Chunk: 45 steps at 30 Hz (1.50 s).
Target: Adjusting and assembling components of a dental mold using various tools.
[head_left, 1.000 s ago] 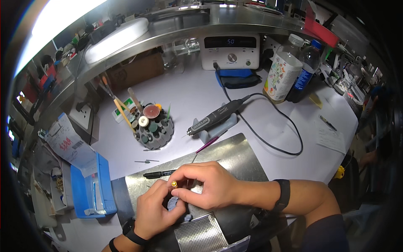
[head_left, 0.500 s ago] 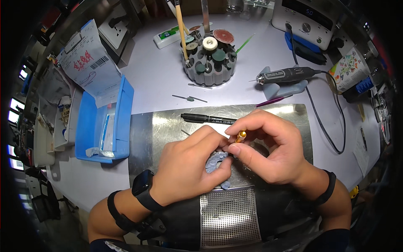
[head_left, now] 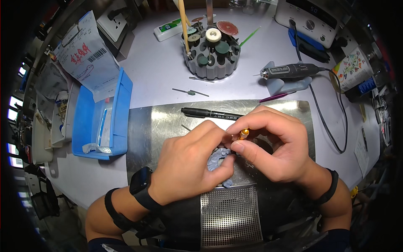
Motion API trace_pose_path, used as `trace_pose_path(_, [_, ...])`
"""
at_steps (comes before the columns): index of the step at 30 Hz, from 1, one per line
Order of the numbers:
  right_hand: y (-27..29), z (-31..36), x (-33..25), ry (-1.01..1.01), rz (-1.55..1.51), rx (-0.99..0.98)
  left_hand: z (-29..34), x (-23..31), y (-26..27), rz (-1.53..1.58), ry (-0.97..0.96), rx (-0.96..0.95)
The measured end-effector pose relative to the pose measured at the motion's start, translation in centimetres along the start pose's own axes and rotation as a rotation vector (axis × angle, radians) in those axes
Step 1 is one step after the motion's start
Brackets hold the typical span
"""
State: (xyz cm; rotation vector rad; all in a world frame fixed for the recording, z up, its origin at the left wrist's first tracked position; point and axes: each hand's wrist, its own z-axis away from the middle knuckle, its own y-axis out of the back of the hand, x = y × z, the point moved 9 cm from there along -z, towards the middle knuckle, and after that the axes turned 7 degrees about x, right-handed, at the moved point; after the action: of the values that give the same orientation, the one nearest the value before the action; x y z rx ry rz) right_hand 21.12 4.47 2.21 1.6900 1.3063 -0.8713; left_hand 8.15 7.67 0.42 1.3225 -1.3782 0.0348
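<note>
A grey-blue, arch-shaped piece like a dental model is gripped by my left hand, thumb on its near side and fingers curled over the far side. My right hand pinches a slim gold-coloured hand tool between thumb and index finger, its round butt end facing up. The tool's lower tip is hidden behind the fingers, close to the model. Both hands meet above a metal plate. Just beyond them lies a black marker pen, partly covered by my right hand.
A perforated metal grille is below the hands. Behind stands a grey bur holder with polishing wheels. A rotary handpiece rests on its cradle at right, its cord trailing. A blue bin with papers stands left. Loose burs lie midway.
The whole view has shifted slightly. The gold tool's butt end has tilted a little between my right thumb and finger; both hands keep their grip.
</note>
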Motion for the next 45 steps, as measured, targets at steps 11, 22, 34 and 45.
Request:
trace_pose_path(11, [-0.3, 0.1, -0.6, -0.012, 0.092, -0.129, -0.4, 0.4, -0.1, -0.023, 0.029, 0.019])
trace_pose_path(22, [-1.1, 0.3, -0.1, 0.010, 0.014, -0.034, -0.3, 0.3, -0.1, 0.088, 0.053, 0.048])
trace_pose_path(34, [-0.6, 0.4, 0.1, 0.106, 0.043, 0.036, 0.8, -1.0, -1.0, 0.125, 0.292, -0.167])
trace_pose_path(45, [-0.8, 0.4, 0.4, -0.016, 0.043, -0.007, 0.7, -0.5, -1.2, 0.167, 0.343, -0.234])
